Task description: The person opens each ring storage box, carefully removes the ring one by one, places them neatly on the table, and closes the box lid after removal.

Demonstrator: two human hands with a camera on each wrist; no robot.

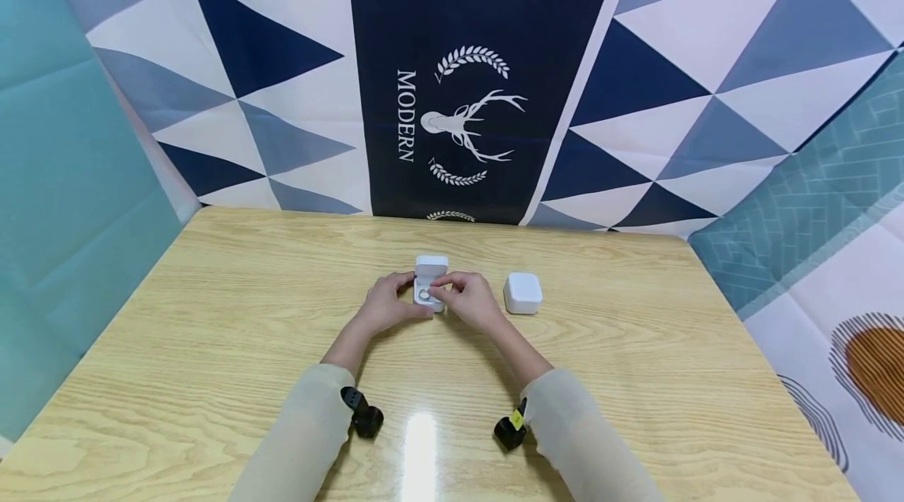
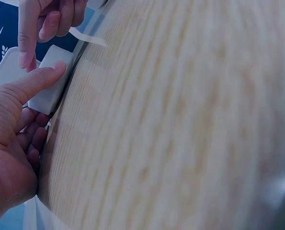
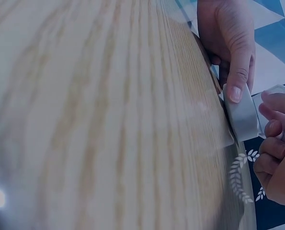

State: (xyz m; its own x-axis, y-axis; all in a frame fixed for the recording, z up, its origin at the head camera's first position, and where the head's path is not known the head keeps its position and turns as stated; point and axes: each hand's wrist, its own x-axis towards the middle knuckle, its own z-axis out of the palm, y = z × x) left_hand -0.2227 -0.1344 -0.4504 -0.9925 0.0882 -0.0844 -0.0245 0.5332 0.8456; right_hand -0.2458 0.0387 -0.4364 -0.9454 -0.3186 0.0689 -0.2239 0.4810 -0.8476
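Note:
A small white ring box (image 1: 430,264) stands with its lid raised on the wooden table. My left hand (image 1: 387,304) grips it from the left, the thumb along its front wall and the fingers behind. In the left wrist view that thumb lies on the white box (image 2: 50,91). A ring (image 1: 424,294) shows inside the box. At the ring's right side, the thumb and index finger of my right hand (image 1: 472,300) come together in a pinch. Curled fingers of the right hand (image 3: 276,153) show in the right wrist view, where the ring is hidden.
A second white box (image 1: 523,292), its lid down, sits on the table (image 1: 247,329) to the right of my right hand. Behind the table's far edge hangs a patterned cloth (image 1: 480,172). Black wrist cameras (image 1: 367,420) are strapped at both sleeves.

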